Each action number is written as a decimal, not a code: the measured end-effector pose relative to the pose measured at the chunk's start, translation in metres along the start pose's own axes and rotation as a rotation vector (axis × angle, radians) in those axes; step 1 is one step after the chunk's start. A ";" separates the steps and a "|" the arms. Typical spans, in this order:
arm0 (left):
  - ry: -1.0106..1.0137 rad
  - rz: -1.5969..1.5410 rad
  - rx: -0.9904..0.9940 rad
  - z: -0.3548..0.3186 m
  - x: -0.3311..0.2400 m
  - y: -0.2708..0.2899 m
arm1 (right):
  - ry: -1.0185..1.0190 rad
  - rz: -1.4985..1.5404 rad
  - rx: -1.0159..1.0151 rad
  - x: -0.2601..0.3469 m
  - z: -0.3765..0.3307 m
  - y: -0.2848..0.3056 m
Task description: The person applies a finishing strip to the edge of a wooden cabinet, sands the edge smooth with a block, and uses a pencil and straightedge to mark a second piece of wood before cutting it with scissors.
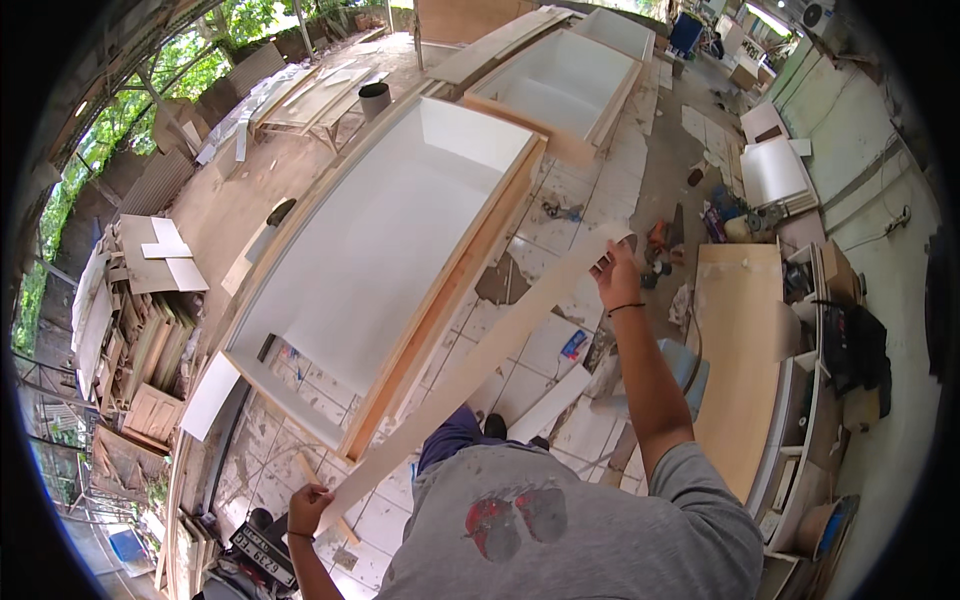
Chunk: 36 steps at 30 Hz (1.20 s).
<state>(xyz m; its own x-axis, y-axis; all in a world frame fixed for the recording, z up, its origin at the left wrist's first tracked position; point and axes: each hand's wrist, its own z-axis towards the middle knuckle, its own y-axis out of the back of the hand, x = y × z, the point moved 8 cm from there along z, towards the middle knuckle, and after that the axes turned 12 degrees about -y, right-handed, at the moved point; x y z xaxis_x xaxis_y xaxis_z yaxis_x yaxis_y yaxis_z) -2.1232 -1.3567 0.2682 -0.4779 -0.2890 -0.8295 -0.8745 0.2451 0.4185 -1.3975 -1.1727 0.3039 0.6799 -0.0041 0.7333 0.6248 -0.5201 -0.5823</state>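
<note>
A long, thin, pale beige strip [478,378], perhaps veneer or edging, stretches diagonally in front of me between both hands. Its near end is pinched in the closed fingers of my left hand [308,508], low on the left. My right hand [617,274], raised farther out with a dark band at the wrist, grips the far end, where the strip bends slightly. Just left of the strip lies a large open cabinet box [385,225] with a white inside. A bare wood edge [440,315] runs along its side, close to the strip.
More white-lined boxes [565,85] lie beyond. A light wood panel [738,360] is at the right, beside shelves. Power tools [660,250] and a blue tube [574,344] lie on the tiled floor. Scrap boards [150,340] are piled at the left, and a motorcycle plate [262,555] is near my left hand.
</note>
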 end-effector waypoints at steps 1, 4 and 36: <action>0.007 -0.077 -0.027 0.008 0.002 -0.005 | -0.026 -0.033 -0.063 -0.004 0.013 -0.002; 0.034 -0.097 0.000 0.043 -0.003 -0.032 | -0.098 -0.138 -0.119 -0.003 0.068 0.005; -0.067 0.607 -0.362 0.271 -0.079 -0.217 | -0.156 -0.290 -0.177 -0.002 0.622 0.020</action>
<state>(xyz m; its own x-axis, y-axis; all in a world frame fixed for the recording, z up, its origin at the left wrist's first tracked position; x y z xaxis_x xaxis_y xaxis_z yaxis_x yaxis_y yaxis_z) -1.8738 -1.1365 0.1430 -0.8937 -0.1385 -0.4267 -0.4331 0.0188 0.9011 -1.1479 -0.6519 0.0729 0.5432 0.2877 0.7887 0.7331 -0.6205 -0.2785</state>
